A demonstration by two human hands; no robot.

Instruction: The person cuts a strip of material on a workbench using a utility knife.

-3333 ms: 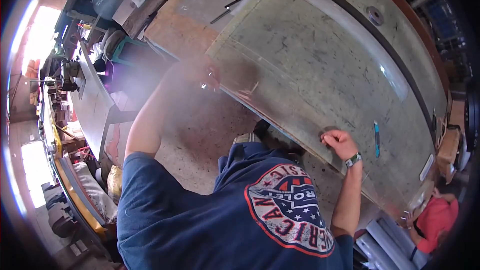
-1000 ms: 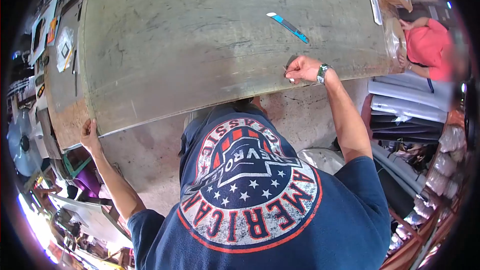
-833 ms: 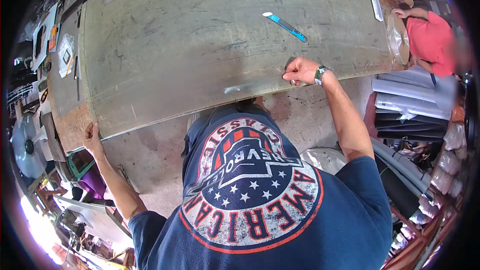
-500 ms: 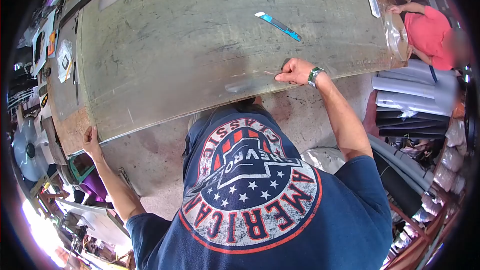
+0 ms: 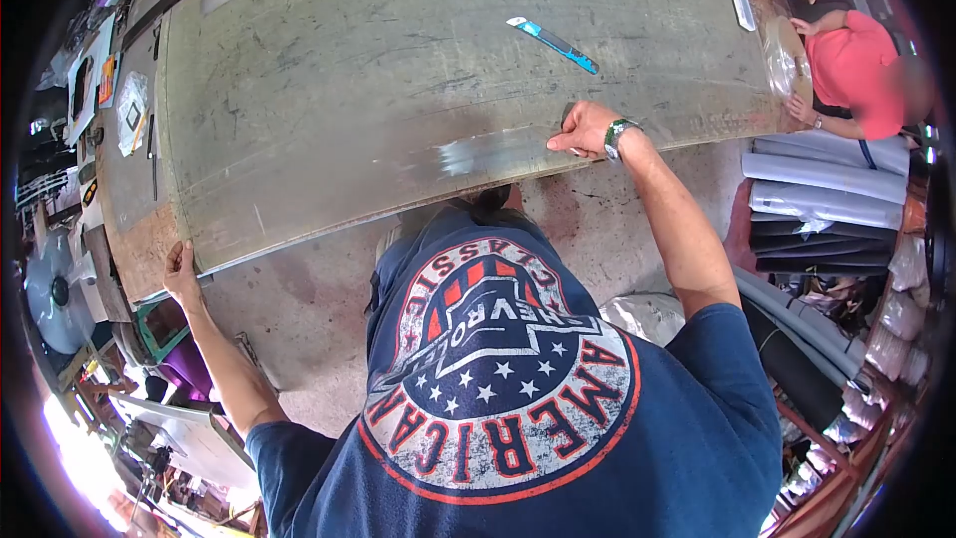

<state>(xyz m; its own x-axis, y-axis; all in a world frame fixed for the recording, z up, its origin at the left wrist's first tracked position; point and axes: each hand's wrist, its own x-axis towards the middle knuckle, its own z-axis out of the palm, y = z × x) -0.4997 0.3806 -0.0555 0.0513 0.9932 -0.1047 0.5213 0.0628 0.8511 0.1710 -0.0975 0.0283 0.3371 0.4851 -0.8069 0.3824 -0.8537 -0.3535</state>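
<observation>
I see a grey-green, dark-scratched sheet [image 5: 398, 70], a light blue cutter [image 5: 553, 44], a navy T-shirt [image 5: 558, 468] with a red-white starred emblem, and a co-worker's red top [image 5: 848, 52].

The clear film [image 5: 468, 154] over the worktable [image 5: 398, 40] is thin glossy plastic, with a white glare along its near edge. Under it the top looks matt grey-green, scuffed and scratched all over. There's a worn raw wooden board [image 5: 134, 244] at the film's left end, smooth shiny plastic rolls [image 5: 817, 179] to its right, and a rough stained concrete floor [image 5: 299, 309] below.

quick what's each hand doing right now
Left hand: closed on the clear sheet at its corner.
Right hand: closed, pinching the same sheet's near edge.
</observation>
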